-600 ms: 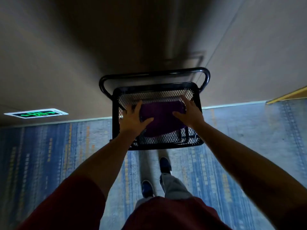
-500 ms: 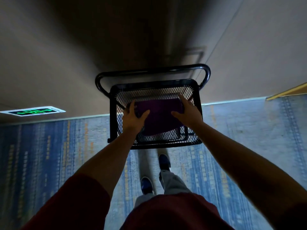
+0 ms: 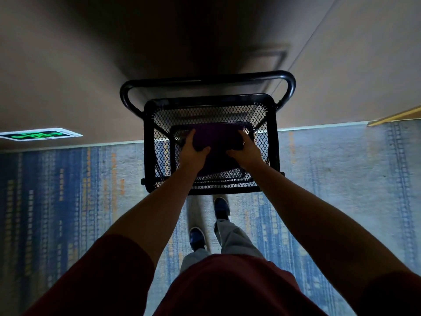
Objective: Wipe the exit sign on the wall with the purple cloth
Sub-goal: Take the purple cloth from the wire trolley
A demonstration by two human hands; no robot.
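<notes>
On blue carpet (image 3: pixel 341 179), both hands (image 3: pixel 193 153) (image 3: pixel 247 152) grip the folded purple cloth (image 3: pixel 216 135).

Both arms reach forward and down, nearly straight, bare from the short dark red sleeves to the wrists, and draw closer together toward the hands. The left hand (image 3: pixel 193 149) is seen from the back, its fingers stretched forward and curling over the left edge of the purple cloth (image 3: pixel 216 142), with the thumb spread out to the right and lying on top of it. The right hand (image 3: pixel 246 151) mirrors it: fingers curl over the right edge and the thumb points left across the top. The two thumbs point toward each other with a gap between them.
</notes>
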